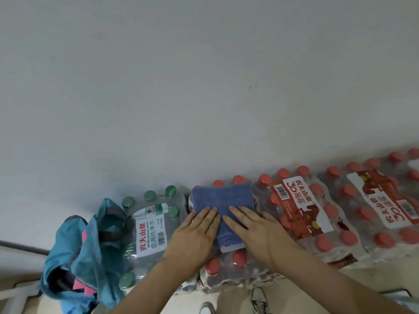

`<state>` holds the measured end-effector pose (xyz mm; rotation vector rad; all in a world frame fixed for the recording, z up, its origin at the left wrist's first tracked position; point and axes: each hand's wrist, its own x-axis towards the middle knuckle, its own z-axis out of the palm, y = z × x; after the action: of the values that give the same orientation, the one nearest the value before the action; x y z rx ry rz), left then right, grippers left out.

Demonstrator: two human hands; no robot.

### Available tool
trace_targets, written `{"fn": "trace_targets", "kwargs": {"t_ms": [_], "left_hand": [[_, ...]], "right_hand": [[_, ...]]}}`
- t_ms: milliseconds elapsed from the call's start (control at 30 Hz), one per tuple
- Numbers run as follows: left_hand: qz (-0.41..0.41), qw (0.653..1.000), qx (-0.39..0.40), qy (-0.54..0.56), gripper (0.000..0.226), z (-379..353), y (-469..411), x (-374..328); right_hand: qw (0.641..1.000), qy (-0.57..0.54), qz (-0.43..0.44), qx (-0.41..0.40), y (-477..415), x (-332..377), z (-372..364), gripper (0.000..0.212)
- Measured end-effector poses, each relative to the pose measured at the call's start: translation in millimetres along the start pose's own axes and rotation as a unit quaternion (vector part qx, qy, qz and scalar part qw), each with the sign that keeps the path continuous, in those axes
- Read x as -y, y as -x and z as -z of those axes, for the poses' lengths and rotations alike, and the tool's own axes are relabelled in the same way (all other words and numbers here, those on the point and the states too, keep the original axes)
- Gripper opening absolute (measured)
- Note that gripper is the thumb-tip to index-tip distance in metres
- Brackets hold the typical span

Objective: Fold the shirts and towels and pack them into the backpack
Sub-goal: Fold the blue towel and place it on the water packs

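A folded blue towel (223,201) lies flat on top of a shrink-wrapped pack of red-capped bottles (229,262). My left hand (195,232) rests palm down on the towel's near left part, fingers together. My right hand (254,227) presses flat on its near right part, fingers spread a little. Neither hand grips the cloth. A teal backpack (90,252) with pink and grey trim slumps at the lower left, its top gaping.
A pack of green-capped water bottles (149,225) stands between the backpack and the towel. More packs of red-capped bottles (340,211) run to the right along a plain white wall (204,87). Shoes (207,309) show on the pale floor below.
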<state>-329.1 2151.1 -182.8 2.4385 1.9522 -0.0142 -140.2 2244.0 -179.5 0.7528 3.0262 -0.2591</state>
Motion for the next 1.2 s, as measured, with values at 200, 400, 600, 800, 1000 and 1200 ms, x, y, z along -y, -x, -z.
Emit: {"fn": "trace_targets", "kwargs": {"t_ms": [200,400,600,800,1000,1200], "left_hand": [[-0.055,0.998,-0.002,0.003,0.052,7,16,0],[0.051,0.97,0.051,0.23,0.03,35,18,12],[0.141,0.93,0.042,0.336,0.008,38,4,23],[0.209,0.906,-0.034,0.367,0.007,24,-1,19],[0.294,0.882,-0.101,0.353,0.011,16,-11,10],[0.356,0.84,-0.183,0.365,0.019,10,-20,1]], "right_hand": [[0.994,0.055,0.036,0.09,3,1,21,0.058],[0.977,-0.152,-0.024,0.145,8,-2,51,0.018],[0.931,-0.322,-0.145,0.089,8,-10,43,0.008],[0.923,-0.322,-0.209,-0.021,5,-9,23,0.006],[0.913,-0.304,-0.268,-0.051,-9,-7,21,0.017],[0.89,-0.316,-0.325,-0.039,-23,-10,19,0.013]]}}
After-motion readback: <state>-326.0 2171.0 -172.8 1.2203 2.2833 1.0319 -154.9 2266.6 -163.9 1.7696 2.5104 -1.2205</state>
